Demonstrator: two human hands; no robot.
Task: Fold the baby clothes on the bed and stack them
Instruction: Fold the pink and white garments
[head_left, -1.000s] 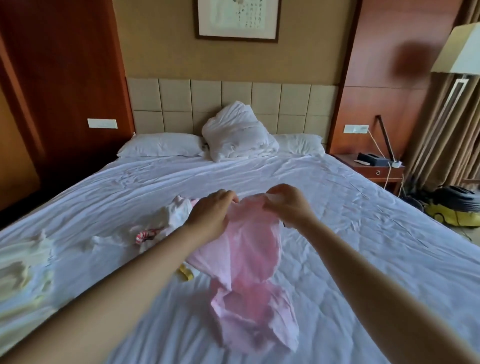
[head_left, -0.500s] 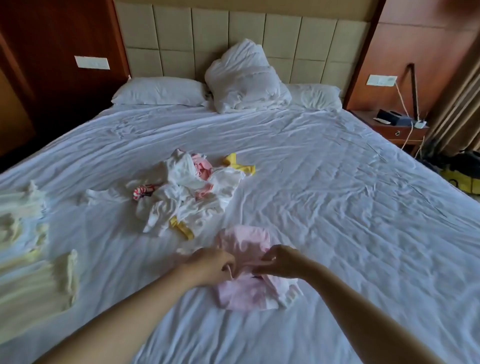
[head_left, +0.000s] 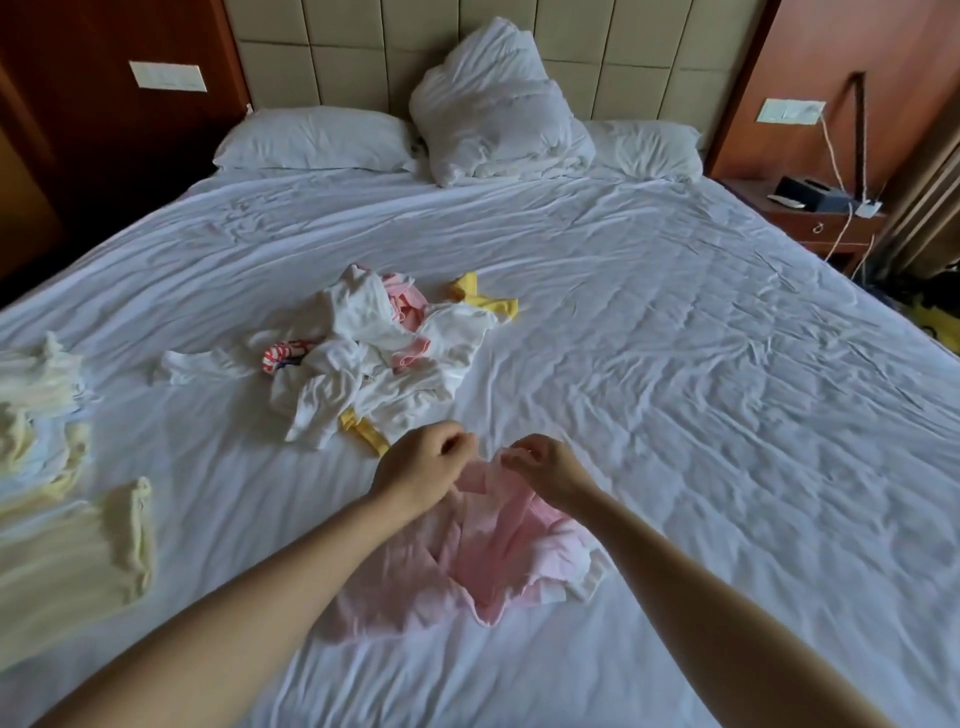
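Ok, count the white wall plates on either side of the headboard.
2. The left wall plate sits on the dark wood panel left of the headboard; the right wall plate is on the wood panel above the nightstand. Others may lie outside the frame.

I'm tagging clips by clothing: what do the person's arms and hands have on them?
Nothing visible. The left hand and right hand are bare: no gloves, rings or watch seen. The left forearm and right forearm show no sleeve.

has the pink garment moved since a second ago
Yes: downward. The pink garment, earlier lifted in front of the unfolded pile, now lies on the sheet nearer than it.
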